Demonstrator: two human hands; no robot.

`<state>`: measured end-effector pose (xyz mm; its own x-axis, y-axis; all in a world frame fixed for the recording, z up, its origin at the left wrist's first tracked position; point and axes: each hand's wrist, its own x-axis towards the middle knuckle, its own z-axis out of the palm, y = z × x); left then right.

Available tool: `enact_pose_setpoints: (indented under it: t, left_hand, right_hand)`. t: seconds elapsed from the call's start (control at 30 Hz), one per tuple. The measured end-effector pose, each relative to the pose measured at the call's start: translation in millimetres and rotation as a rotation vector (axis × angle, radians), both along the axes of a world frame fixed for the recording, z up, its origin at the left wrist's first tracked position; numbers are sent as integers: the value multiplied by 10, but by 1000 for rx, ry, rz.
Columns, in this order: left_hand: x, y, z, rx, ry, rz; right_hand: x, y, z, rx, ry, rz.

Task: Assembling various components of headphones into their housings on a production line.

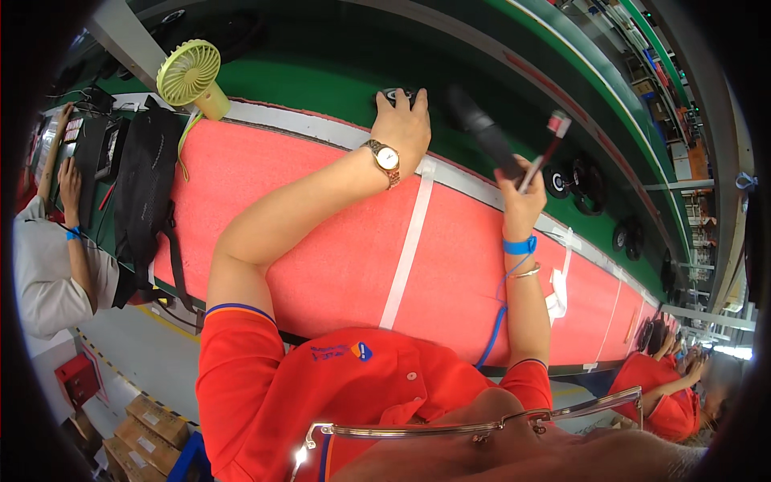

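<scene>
My left hand [401, 128] reaches over the green belt, its fingers curled onto a dark round part [395, 94] with a pale centre. That hand hides most of the part. My right hand [524, 193] is closed around a thin dark-red stick [551, 146] with a pale tip, which looks like a pen or small brush. From the same hand a long black piece [480, 128] points to the far left, smeared by motion, so its kind is unclear. A blue strap [520, 245] with a blue cord circles my right wrist.
Black round parts [589, 186] lie farther right along the green belt [301, 76]. A yellow-green fan [189, 74] stands at the edge of the pink work surface [321, 241]. Beside it lies a black bag [147, 181]. Co-workers sit at left and far right; cardboard boxes [148, 426] are at lower left.
</scene>
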<state>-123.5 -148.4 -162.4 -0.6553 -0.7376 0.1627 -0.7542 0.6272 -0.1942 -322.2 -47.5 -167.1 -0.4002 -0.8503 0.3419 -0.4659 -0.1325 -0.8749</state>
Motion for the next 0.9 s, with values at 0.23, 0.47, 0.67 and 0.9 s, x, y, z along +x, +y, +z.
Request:
enact_pose_setpoints:
  t: [0.23, 0.47, 0.67, 0.9]
  left_hand:
    - [-59, 65, -107, 58, -15, -38]
    - [-92, 83, -163, 45, -6, -77]
    - [-100, 104, -172, 18, -15, -105]
    - [-132, 147, -187, 2, 56, -133]
  right_hand:
    - [-359, -14, -97, 164, -724, 36]
    - [-354, -82, -167, 56, -819, -66]
    - [-377, -54, -194, 67, -792, -12]
    - [-273, -21, -137, -40, -622, -61]
